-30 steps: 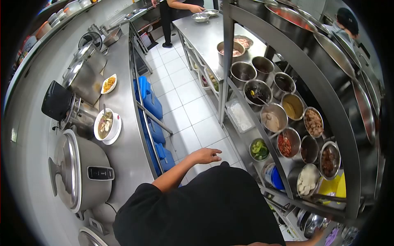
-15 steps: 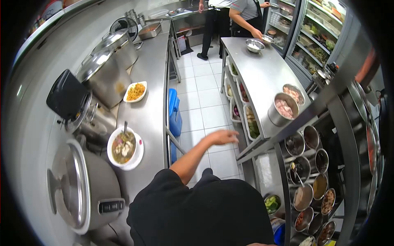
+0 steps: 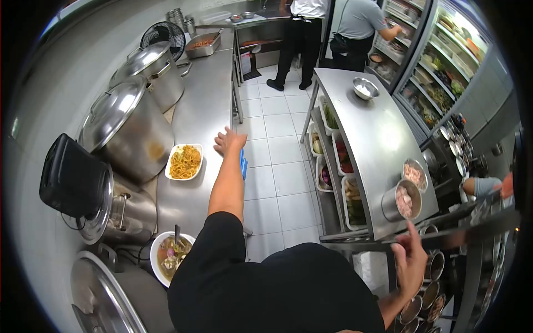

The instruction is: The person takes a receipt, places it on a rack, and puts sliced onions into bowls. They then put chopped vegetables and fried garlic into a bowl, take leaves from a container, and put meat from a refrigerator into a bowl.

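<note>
Over the edge of the left steel counter, my left hand reaches forward, fingers spread and holding nothing. Nearest to it is a white dish of noodles, a short way to its left. A white bowl of soup with a spoon standing in it sits closer to me, partly covered by my sleeve. On the right, my right hand is raised by a steel rail, its index finger pointing up and thumb apart, empty. Just beyond its fingertip stands a steel pot of raw meat.
Large lidded pots and a rice cooker line the left wall. A steel bowl rests on the right-hand table. Two people stand ahead, one reaching into a fridge. The tiled floor runs between the counters.
My left hand has swung from the aisle to the left counter. My right hand has come into view. The person in grey has turned from the table to the fridge.
</note>
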Demonstrator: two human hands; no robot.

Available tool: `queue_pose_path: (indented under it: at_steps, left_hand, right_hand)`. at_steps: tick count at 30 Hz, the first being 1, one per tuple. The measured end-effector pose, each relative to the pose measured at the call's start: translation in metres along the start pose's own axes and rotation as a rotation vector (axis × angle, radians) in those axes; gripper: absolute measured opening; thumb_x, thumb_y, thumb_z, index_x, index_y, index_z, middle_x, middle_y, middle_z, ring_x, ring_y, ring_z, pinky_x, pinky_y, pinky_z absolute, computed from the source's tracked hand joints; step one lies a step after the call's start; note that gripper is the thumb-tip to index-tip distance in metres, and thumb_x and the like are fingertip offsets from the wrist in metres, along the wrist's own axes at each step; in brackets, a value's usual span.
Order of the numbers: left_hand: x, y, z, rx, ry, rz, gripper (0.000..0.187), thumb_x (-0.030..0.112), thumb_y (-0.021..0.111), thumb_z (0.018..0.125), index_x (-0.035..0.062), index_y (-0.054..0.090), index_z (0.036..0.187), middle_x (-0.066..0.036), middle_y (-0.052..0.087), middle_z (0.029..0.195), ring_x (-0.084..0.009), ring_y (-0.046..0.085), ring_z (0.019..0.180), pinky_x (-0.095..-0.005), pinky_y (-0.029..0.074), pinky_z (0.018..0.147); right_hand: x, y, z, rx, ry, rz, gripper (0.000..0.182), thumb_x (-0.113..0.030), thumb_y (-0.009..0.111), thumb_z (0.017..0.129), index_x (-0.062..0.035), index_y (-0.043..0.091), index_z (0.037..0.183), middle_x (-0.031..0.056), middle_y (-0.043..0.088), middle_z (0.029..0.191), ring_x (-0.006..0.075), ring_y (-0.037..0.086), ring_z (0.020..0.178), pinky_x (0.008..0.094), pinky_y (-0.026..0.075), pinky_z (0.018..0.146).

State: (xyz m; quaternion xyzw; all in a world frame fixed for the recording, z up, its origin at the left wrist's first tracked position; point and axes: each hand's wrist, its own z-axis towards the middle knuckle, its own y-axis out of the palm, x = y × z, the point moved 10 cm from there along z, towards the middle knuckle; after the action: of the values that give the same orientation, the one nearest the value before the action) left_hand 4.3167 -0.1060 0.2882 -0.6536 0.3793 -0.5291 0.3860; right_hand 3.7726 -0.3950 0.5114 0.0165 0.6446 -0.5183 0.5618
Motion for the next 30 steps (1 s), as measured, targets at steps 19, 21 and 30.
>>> queue_pose_path:
  at_steps: [19, 21, 30]
  left_hand:
    - [0.026, 0.013, 0.163, 0.266, -0.092, 0.239, 0.088, 0.052, 0.064, 0.079, 0.015, 0.026, 0.149, -0.024, 0.02, 0.153, -0.0412, 0.014, 0.142, -0.066, 0.009, 0.109]
    - [0.038, 0.008, 0.182, 0.254, -0.121, 0.268, 0.091, 0.057, 0.062, 0.079, 0.0138, 0.024, 0.15, -0.025, 0.019, 0.153, -0.0417, 0.014, 0.142, -0.066, 0.01, 0.109]
    - [0.071, 0.036, 0.326, 0.222, -0.137, 0.381, 0.097, 0.068, 0.057, 0.078, 0.0122, 0.022, 0.15, -0.028, 0.02, 0.152, -0.0428, 0.014, 0.142, -0.0706, 0.014, 0.105]
  right_hand:
    - [0.072, 0.281, 0.366, -0.506, -0.076, -0.177, 0.047, -0.03, 0.068, 0.084, -0.0027, 0.058, 0.12, 0.0204, 0.067, 0.088, 0.0384, 0.063, 0.083, 0.0433, 0.049, 0.074]
    - [0.075, 0.298, 0.396, -0.528, -0.072, -0.268, 0.047, -0.03, 0.068, 0.083, -0.0022, 0.058, 0.12, 0.0202, 0.066, 0.088, 0.0381, 0.063, 0.085, 0.0442, 0.049, 0.076]
    - [0.108, 0.35, 0.517, -0.314, -0.074, -0.434, 0.065, -0.029, 0.068, 0.083, -0.0029, 0.043, 0.137, 0.0299, 0.04, 0.14, 0.046, 0.037, 0.13, 0.0469, 0.033, 0.108]
